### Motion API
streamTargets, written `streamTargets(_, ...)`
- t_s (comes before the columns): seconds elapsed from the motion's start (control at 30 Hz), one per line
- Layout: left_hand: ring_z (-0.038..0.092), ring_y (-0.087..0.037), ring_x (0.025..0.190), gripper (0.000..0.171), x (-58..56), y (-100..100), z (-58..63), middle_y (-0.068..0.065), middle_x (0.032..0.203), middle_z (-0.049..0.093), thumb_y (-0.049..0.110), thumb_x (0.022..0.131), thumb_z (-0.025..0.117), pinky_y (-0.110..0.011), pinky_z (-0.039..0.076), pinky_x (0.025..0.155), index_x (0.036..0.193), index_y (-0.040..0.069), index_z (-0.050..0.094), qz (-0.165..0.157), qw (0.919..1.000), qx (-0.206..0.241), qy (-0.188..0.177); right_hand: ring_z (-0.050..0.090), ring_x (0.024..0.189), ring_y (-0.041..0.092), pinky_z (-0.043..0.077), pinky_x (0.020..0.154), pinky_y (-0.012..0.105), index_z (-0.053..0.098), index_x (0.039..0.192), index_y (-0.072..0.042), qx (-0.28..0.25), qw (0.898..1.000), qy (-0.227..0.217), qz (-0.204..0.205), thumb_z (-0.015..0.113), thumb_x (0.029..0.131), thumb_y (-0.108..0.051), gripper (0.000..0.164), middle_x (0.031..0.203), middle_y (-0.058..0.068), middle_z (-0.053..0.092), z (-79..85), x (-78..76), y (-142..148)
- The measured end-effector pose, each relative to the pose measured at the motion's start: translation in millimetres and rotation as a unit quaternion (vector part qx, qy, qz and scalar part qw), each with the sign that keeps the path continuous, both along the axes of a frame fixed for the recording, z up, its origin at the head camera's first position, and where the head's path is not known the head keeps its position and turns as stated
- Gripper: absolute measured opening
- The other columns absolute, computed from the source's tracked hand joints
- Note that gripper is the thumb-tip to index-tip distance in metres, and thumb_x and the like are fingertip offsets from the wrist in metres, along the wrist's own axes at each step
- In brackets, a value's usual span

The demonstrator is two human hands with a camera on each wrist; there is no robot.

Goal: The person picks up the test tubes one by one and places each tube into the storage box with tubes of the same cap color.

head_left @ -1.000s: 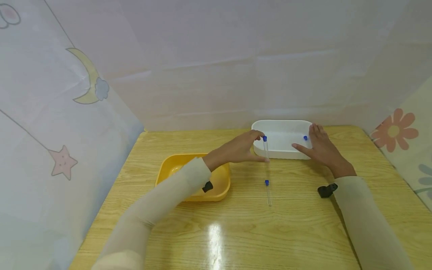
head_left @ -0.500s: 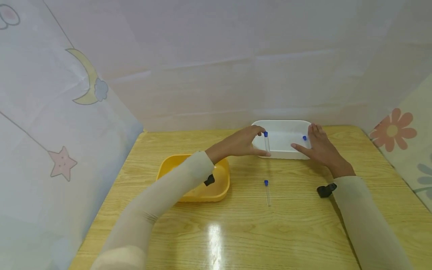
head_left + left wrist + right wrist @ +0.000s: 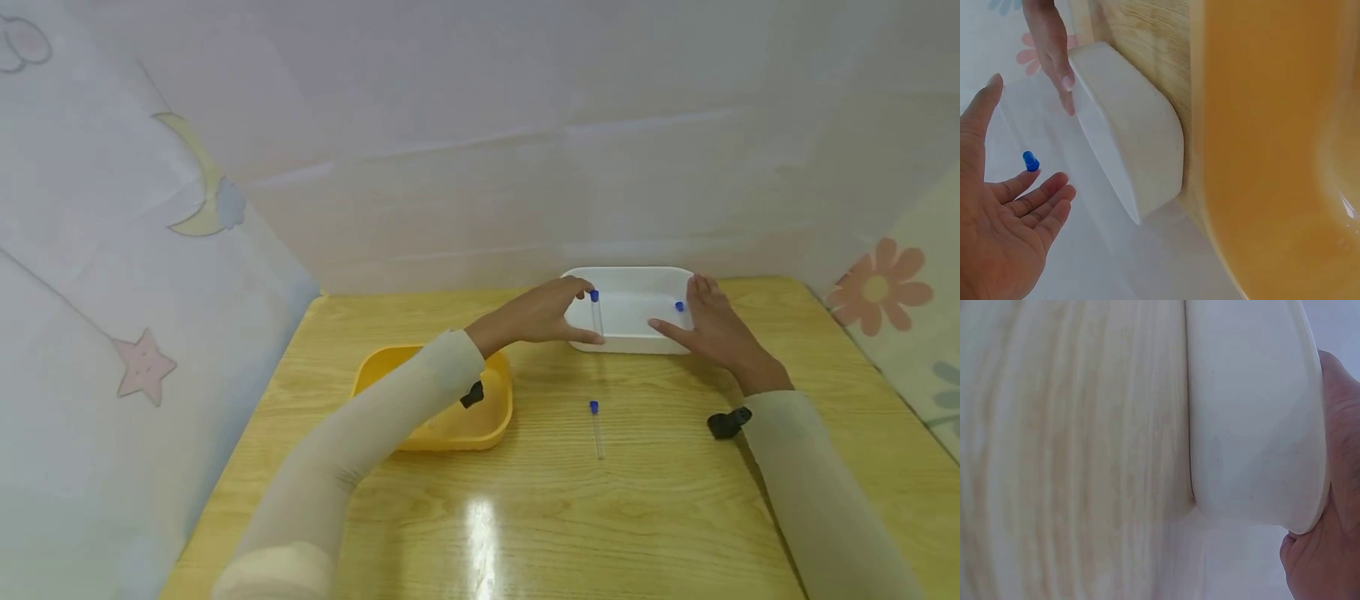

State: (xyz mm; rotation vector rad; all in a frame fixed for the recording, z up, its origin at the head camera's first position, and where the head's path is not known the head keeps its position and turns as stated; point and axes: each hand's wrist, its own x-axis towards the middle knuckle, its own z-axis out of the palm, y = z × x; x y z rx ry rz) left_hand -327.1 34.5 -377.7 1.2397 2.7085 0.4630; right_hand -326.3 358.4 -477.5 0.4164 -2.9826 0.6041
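My left hand (image 3: 551, 312) holds a clear test tube (image 3: 597, 317) with a blue cap, its capped end at the fingers and its other end at the thumb. The tube is above the left part of the white tray (image 3: 645, 344). In the left wrist view its blue cap (image 3: 1030, 161) sits by the index fingertip. My right hand (image 3: 712, 333) rests on the tray's right end, fingers extended and thumb spread toward the front rim. Another blue cap (image 3: 679, 307) shows inside the tray; its tube is hard to make out. A second capped test tube (image 3: 598, 437) lies on the table.
A yellow tray (image 3: 495, 437) stands left of the white one, partly hidden under my left sleeve; its contents are unclear. The wooden table (image 3: 570, 525) meets a patterned backdrop behind the white tray. Small black devices (image 3: 727, 423) are worn at both wrists.
My left hand has moved slightly away from me and to the right, carrying the test tube further over the white tray. The right hand stays on the tray.
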Motion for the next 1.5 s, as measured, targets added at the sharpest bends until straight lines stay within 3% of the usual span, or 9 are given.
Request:
streamTargets(0.7, 0.050, -0.021, 0.133, 0.095, -16.6, 8, -0.9, -0.010, 0.148, 0.050, 0.064, 0.088, 0.069, -0.031, 0.042, 0.110, 0.155, 0.005, 0.037, 0.021, 0.9997, -0.014, -0.002, -0.020, 0.151, 0.042, -0.003, 0.119, 0.063, -0.008, 0.154, 0.013, 0.002, 1.000, 0.002, 0.004, 0.054, 0.098, -0.061, 0.112, 0.163, 0.028, -0.017, -0.3, 1.8, -2)
streamTargets(0.93, 0.049, -0.021, 0.134, 0.094, -20.3, 14, 1.9, -0.012, 0.149, 0.049, 0.064, 0.090, 0.067, -0.031, 0.040, 0.111, 0.155, 0.003, 0.037, 0.019, 0.9994, -0.026, 0.009, -0.015, 0.151, 0.046, -0.003, 0.119, 0.063, -0.009, 0.154, 0.012, 0.000, 1.000, -0.003, 0.000, 0.055, 0.098, -0.059, 0.111, 0.163, 0.029, -0.016, 0.2, 3.8, -3)
streamTargets(1.13, 0.049, -0.021, 0.134, 0.092, -21.0, 15, 5.9, -0.011, 0.149, 0.050, 0.064, 0.090, 0.067, -0.031, 0.041, 0.111, 0.155, 0.005, 0.038, 0.025, 0.9991, -0.032, 0.008, -0.022, 0.150, 0.041, -0.004, 0.119, 0.063, -0.011, 0.154, 0.011, 0.004, 1.000, -0.006, -0.003, 0.052, 0.098, -0.064, 0.113, 0.163, 0.028, -0.017, 0.3, 1.5, -3)
streamTargets(1.5, 0.047, -0.021, 0.137, 0.099, -29.7, 26, -4.9, -0.014, 0.152, 0.047, 0.066, 0.087, 0.068, -0.031, 0.040, 0.112, 0.157, 0.006, 0.033, 0.024, 0.9993, -0.028, -0.011, -0.019, 0.151, 0.042, -0.001, 0.118, 0.066, -0.011, 0.155, 0.009, -0.009, 1.000, -0.001, -0.005, 0.052, 0.097, -0.065, 0.114, 0.164, 0.027, -0.016, -5.9, 2.2, -1)
